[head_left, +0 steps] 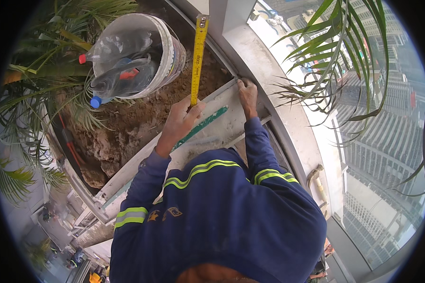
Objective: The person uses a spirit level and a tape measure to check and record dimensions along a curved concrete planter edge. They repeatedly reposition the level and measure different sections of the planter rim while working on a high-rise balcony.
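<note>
My left hand (179, 122) is closed around the lower end of a yellow tape measure (199, 59). Its stiff blade stands up out of my grip, and the metal hook shows at the top. My right hand (248, 94) has its fingers curled at the far corner of a pale, dusty ledge (229, 101), beside the curved metal frame; whatever may be pinched there is too small to make out. A long green strip (205, 125), spotted with white, lies along the ledge and passes under my left forearm.
A white bucket (167, 54) of plastic bottles (127, 75) sits on brown soil (134, 120) beyond the ledge. Palm fronds (56, 85) hang at left, more (347, 56) at right. A hammer (318, 181) lies on the right sill, beside glass overlooking tall buildings.
</note>
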### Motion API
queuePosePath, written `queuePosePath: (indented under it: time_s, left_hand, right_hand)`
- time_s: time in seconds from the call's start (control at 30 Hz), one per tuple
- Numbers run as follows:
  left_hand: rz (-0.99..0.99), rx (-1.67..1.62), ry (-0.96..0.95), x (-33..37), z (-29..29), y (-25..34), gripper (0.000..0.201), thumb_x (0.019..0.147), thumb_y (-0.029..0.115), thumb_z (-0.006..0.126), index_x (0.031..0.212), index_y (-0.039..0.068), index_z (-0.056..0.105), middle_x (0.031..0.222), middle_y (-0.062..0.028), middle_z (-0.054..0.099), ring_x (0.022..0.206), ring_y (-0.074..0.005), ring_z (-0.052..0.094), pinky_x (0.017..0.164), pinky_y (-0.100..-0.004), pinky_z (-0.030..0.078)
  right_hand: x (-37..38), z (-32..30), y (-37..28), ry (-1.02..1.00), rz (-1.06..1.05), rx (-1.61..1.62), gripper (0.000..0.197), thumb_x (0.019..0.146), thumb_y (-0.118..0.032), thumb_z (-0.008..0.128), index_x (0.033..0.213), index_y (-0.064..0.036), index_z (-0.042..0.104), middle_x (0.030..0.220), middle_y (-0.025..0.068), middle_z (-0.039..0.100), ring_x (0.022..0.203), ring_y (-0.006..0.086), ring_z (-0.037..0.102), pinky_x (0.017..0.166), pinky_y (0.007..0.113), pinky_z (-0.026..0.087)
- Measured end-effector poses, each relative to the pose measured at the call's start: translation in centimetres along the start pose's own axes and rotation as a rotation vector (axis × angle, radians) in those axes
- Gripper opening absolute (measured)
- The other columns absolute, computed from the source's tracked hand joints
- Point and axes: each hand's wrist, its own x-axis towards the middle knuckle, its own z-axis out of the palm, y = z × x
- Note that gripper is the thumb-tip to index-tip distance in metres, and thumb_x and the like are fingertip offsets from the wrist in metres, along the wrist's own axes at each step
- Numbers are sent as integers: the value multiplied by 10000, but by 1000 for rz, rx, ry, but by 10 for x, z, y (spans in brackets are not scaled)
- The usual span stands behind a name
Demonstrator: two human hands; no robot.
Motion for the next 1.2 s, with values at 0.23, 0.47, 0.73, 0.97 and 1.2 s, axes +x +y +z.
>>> queuePosePath:
  time_s: [0.23,0.47,0.73,0.97,1.2]
  left_hand:
    - [-40,-163,318,156,56,-90,373,1011,361,613,828,36,615,706,-19,588,627,-127,533,610,-312,440]
    - [-335,91,507,207,96,-108,521,821,518,805,780,49,581,670,-46,603,619,-181,603,633,-386,492]
    - [-548,130,368,218,107,-123,584,693,530,884,894,37,644,908,-179,714,856,-346,708,782,-457,550]
    - [-510,46,369,222,111,-130,482,722,432,865,918,34,679,978,-222,740,944,-408,725,844,-490,559]
    - [-408,58,446,222,115,-140,422,741,335,863,735,61,542,738,-117,656,669,-251,651,692,-398,524]
  right_hand:
    - [10,13,5,-99,148,168,451,947,-328,655,1134,77,724,1041,275,747,985,310,712,923,386,513]
    - [9,18,21,-57,226,338,368,959,-307,680,1052,42,753,700,29,602,608,114,523,573,309,445]
    - [10,13,8,-159,383,165,450,956,-327,664,1102,95,718,720,120,665,679,147,559,652,362,479]
    - [10,20,19,-86,340,239,447,951,-331,663,1069,95,726,676,138,650,635,169,576,624,375,477]
    - [8,18,7,-72,335,228,430,948,-324,658,1074,80,734,691,146,669,643,171,595,631,374,486]
